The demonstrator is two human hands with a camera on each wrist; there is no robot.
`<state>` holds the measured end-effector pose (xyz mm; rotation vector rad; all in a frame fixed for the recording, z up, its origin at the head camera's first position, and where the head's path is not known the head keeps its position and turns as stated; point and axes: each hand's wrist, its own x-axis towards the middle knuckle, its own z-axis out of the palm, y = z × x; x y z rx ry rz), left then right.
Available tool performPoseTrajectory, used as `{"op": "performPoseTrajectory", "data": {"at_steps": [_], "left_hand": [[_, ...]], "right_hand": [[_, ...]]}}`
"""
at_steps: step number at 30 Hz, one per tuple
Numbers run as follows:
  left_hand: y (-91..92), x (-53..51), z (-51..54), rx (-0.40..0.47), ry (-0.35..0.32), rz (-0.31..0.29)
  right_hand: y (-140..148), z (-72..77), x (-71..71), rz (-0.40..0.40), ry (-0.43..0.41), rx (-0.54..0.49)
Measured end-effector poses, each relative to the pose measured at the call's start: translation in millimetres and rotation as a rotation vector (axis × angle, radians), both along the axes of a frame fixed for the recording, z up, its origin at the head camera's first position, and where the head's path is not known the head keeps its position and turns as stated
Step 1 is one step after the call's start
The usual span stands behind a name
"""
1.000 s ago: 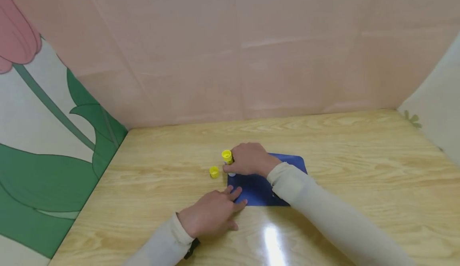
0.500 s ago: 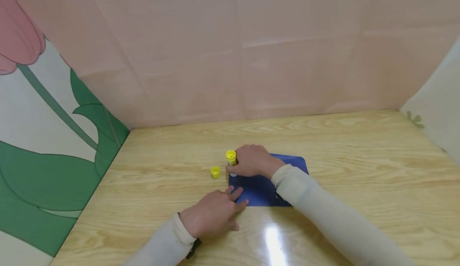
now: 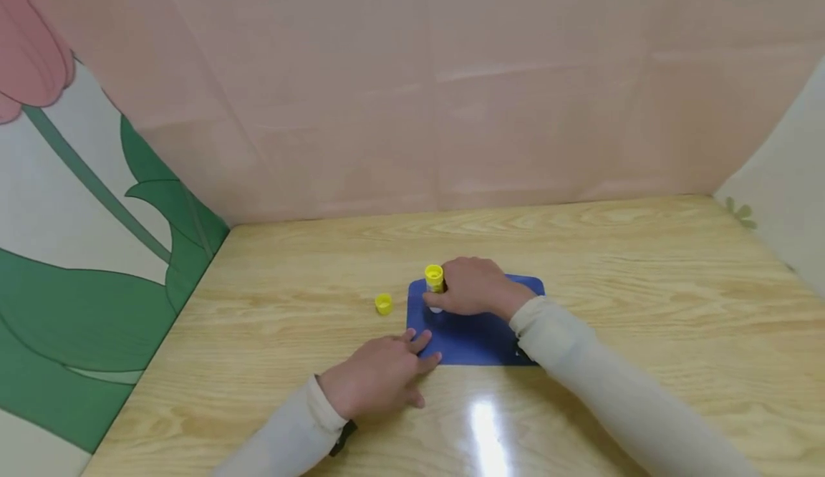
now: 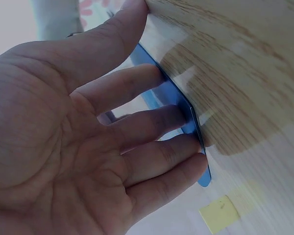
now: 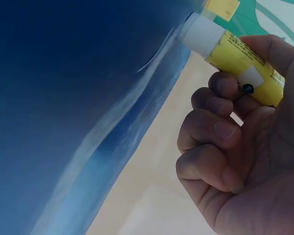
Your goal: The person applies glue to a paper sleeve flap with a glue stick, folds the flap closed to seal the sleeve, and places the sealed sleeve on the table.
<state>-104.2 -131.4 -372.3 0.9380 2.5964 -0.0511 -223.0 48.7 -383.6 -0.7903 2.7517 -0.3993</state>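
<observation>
My right hand (image 3: 475, 287) grips a yellow glue stick (image 5: 247, 63) between thumb and curled fingers, its white end down against the blue sheet (image 3: 473, 341) near the sheet's upper left part. In the right wrist view a pale streak crosses the blue surface beside that end. My left hand (image 3: 380, 375) lies with spread, straight fingers on the near left corner of the sheet; the left wrist view shows the fingertips along the edge of the blue sheet (image 4: 174, 93). A small yellow cap (image 3: 384, 304) stands just left of the sheet.
The wooden table (image 3: 290, 283) runs back to a pink sheet (image 3: 335, 104) hung behind it. A flower-print cloth (image 3: 77, 334) borders the left side, and a pale cloth (image 3: 786, 176) the right.
My right hand has slid the glue stick to the right, from the left edge of the blue sheet further onto it. My left hand and the yellow cap stay in place.
</observation>
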Motion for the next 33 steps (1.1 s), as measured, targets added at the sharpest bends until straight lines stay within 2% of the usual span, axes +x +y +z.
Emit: {"op": "performPoseTrajectory", "data": {"at_steps": [8,21,33], "left_hand": [[0.5,-0.1,-0.3,-0.019,0.0,0.0],[0.0,0.5,0.0,-0.01,-0.005,0.022],[-1.8,2.0,0.2,0.006,0.014,-0.002]], "right_hand": [[26,-4.3,-0.1,-0.036,0.001,0.01],[69,-3.3,4.0,-0.066,0.001,0.001],[119,-4.9,8.5,-0.101,-0.014,-0.029]]}}
